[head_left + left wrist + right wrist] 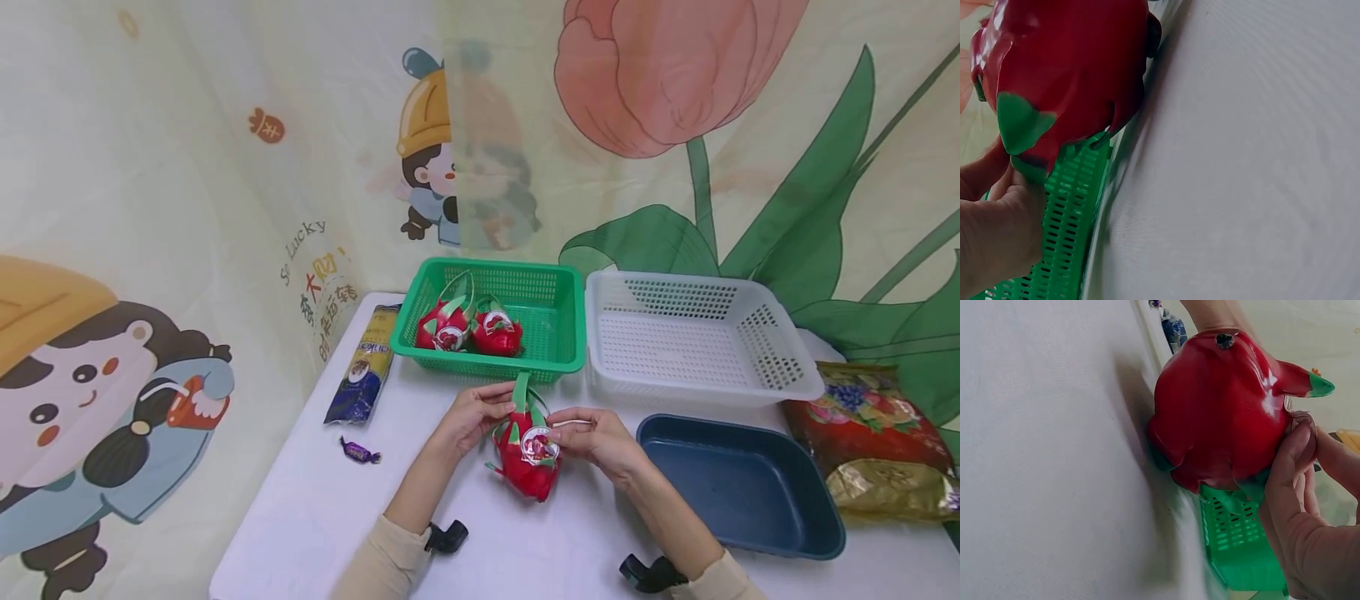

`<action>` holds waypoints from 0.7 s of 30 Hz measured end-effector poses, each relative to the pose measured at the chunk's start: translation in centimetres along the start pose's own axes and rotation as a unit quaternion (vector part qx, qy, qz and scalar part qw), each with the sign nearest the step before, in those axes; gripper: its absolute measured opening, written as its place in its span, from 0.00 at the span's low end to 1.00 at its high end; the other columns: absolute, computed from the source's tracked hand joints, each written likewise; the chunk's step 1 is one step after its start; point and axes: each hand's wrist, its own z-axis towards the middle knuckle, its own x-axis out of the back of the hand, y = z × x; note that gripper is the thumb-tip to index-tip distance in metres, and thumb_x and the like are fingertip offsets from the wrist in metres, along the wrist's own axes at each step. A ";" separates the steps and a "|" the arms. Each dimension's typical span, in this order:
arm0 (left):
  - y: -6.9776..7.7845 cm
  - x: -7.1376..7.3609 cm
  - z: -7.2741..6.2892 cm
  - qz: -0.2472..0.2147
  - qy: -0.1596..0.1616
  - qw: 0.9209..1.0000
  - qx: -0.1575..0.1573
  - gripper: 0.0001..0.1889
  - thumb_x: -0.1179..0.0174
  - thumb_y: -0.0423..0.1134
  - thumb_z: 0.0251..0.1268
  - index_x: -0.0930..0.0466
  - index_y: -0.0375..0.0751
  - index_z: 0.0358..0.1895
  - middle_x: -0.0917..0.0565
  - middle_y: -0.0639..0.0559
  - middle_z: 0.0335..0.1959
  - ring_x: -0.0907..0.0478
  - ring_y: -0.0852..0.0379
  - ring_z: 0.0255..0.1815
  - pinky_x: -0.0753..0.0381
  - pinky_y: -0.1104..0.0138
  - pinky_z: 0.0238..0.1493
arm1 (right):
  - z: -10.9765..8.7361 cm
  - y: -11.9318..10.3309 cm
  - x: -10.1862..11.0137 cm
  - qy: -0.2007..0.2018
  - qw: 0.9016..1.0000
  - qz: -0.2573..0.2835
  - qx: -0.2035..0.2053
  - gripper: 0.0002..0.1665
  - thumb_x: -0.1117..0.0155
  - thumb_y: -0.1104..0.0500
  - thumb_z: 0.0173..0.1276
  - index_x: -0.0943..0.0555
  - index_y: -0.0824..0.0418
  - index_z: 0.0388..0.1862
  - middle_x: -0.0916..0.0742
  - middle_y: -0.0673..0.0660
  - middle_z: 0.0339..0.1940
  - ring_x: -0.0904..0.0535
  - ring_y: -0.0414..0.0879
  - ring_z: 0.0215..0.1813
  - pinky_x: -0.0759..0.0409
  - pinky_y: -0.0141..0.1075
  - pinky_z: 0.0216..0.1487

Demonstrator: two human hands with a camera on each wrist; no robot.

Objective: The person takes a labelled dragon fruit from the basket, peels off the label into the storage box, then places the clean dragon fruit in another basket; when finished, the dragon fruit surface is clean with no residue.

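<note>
A glossy red dragon fruit (528,482) with green-tipped scales is held just over the white table, between both hands. My left hand (474,418) pinches it by a green leaf near its top; in the left wrist view, the thumb and fingers of that hand (1000,228) meet at a green scale. From the other side my right hand (597,442) pinches the edge of the round label (538,446) on the fruit. The right wrist view shows the fruit's smooth underside (1216,419), with the right fingertips at the label's edge (1300,419).
Behind the hands, a green basket (487,360) contains two more labelled dragon fruits (498,335). Right of it are a white basket (705,387) and a dark blue tray (750,537), beside shiny packages (870,425). A blue-gold packet (363,367) and a purple wrapped candy (360,451) lie left.
</note>
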 end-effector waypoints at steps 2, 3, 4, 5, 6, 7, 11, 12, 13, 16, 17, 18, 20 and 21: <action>0.1 0.1 0.0 -0.001 -0.001 1.000 0.000 0.23 0.39 0.23 0.70 0.22 0.29 0.68 0.13 0.40 0.57 0.12 0.58 0.48 0.12 0.68 0.50 | 0.0 0.1 -0.1 -0.002 1.000 0.012 0.003 0.25 0.30 0.63 0.72 0.21 0.78 0.60 0.08 0.56 0.42 0.11 0.43 0.42 0.11 0.36 0.49; 0.1 0.1 0.0 -0.002 -0.002 1.000 0.000 0.23 0.39 0.22 0.70 0.23 0.29 0.68 0.13 0.39 0.58 0.12 0.58 0.48 0.12 0.69 0.50 | 0.0 0.1 -0.1 -0.005 1.000 0.017 0.004 0.24 0.30 0.63 0.72 0.21 0.78 0.60 0.08 0.55 0.41 0.11 0.43 0.42 0.11 0.36 0.49; 0.1 0.1 -0.1 -0.003 -0.001 1.000 0.001 0.23 0.39 0.22 0.70 0.23 0.29 0.68 0.13 0.39 0.58 0.12 0.58 0.48 0.12 0.69 0.50 | 0.0 0.2 -0.1 -0.007 1.000 0.020 0.006 0.24 0.31 0.64 0.72 0.21 0.79 0.60 0.08 0.55 0.41 0.11 0.43 0.42 0.11 0.35 0.49; 0.2 0.1 -0.1 -0.003 -0.002 1.000 0.001 0.23 0.39 0.22 0.70 0.23 0.28 0.68 0.13 0.39 0.58 0.12 0.58 0.48 0.12 0.69 0.50 | -0.1 0.2 -0.1 -0.008 1.000 0.021 0.006 0.23 0.31 0.64 0.72 0.21 0.79 0.60 0.08 0.54 0.41 0.11 0.42 0.42 0.11 0.35 0.49; 0.2 0.1 -0.1 -0.004 -0.002 1.000 0.000 0.23 0.39 0.22 0.70 0.23 0.28 0.68 0.13 0.39 0.58 0.12 0.58 0.47 0.12 0.69 0.50 | -0.1 0.2 -0.1 -0.011 1.000 0.023 0.007 0.23 0.32 0.64 0.72 0.21 0.78 0.60 0.08 0.54 0.41 0.11 0.42 0.43 0.11 0.34 0.50; 0.2 0.1 -0.1 -0.006 -0.002 1.000 -0.001 0.23 0.40 0.22 0.70 0.23 0.28 0.68 0.13 0.39 0.58 0.12 0.58 0.47 0.12 0.69 0.49 | -0.1 0.2 0.0 -0.014 1.000 0.023 0.008 0.23 0.32 0.64 0.72 0.20 0.78 0.59 0.08 0.54 0.42 0.11 0.42 0.43 0.11 0.34 0.50; 0.2 0.1 0.0 -0.008 -0.007 1.000 -0.003 0.23 0.39 0.22 0.70 0.24 0.27 0.68 0.13 0.39 0.58 0.12 0.58 0.47 0.12 0.69 0.50 | -0.3 -0.1 0.4 -0.020 0.999 0.030 0.001 0.20 0.33 0.62 0.74 0.17 0.73 0.59 0.08 0.53 0.44 0.12 0.43 0.45 0.12 0.35 0.51; 0.2 0.1 0.0 -0.008 -0.008 1.000 -0.003 0.23 0.39 0.22 0.70 0.24 0.27 0.68 0.13 0.39 0.58 0.12 0.58 0.47 0.12 0.69 0.50 | -0.3 -0.2 0.6 -0.017 0.999 0.038 -0.001 0.19 0.33 0.62 0.75 0.16 0.72 0.59 0.08 0.53 0.45 0.12 0.43 0.45 0.12 0.35 0.52; 0.1 0.1 0.0 -0.005 -0.008 1.000 -0.004 0.23 0.39 0.22 0.70 0.23 0.27 0.68 0.13 0.39 0.57 0.12 0.58 0.47 0.12 0.69 0.49 | -0.4 -0.3 0.8 -0.009 0.999 0.047 0.000 0.18 0.33 0.62 0.75 0.15 0.70 0.59 0.08 0.53 0.45 0.12 0.44 0.45 0.12 0.35 0.52; 0.1 0.2 -0.2 0.002 -0.002 1.000 -0.004 0.23 0.38 0.23 0.70 0.22 0.29 0.67 0.12 0.40 0.56 0.12 0.57 0.47 0.12 0.69 0.49 | -0.7 -0.8 1.5 0.015 0.998 0.064 0.007 0.15 0.33 0.62 0.75 0.14 0.66 0.57 0.08 0.53 0.45 0.12 0.45 0.45 0.12 0.36 0.52; 0.1 0.2 -0.3 0.005 -0.001 1.000 -0.006 0.22 0.38 0.24 0.70 0.21 0.29 0.67 0.12 0.40 0.56 0.12 0.57 0.47 0.12 0.68 0.49 | -0.9 -0.9 1.7 0.020 0.998 0.065 0.012 0.15 0.33 0.63 0.75 0.13 0.66 0.57 0.08 0.53 0.45 0.12 0.45 0.45 0.12 0.37 0.52; 0.1 0.2 -0.4 0.007 -0.001 1.000 -0.009 0.22 0.38 0.24 0.71 0.22 0.29 0.67 0.13 0.39 0.57 0.11 0.56 0.47 0.12 0.68 0.50 | -1.0 -1.1 1.9 0.020 0.998 0.060 0.017 0.16 0.33 0.62 0.75 0.14 0.66 0.57 0.08 0.53 0.45 0.12 0.45 0.45 0.12 0.37 0.53; 0.1 0.2 -0.5 0.007 0.001 1.000 -0.010 0.22 0.37 0.25 0.71 0.21 0.30 0.67 0.13 0.40 0.57 0.11 0.55 0.48 0.12 0.67 0.51 | -1.2 -1.5 2.3 0.013 0.998 0.049 0.024 0.17 0.33 0.62 0.75 0.14 0.68 0.58 0.08 0.53 0.46 0.11 0.46 0.46 0.12 0.37 0.54; 0.1 0.2 -0.5 0.008 0.000 1.000 -0.012 0.22 0.37 0.25 0.71 0.21 0.30 0.67 0.13 0.39 0.57 0.11 0.55 0.48 0.12 0.67 0.51 | -1.3 -1.7 2.4 0.008 0.999 0.045 0.027 0.17 0.33 0.62 0.75 0.15 0.69 0.59 0.08 0.53 0.46 0.12 0.46 0.46 0.12 0.38 0.54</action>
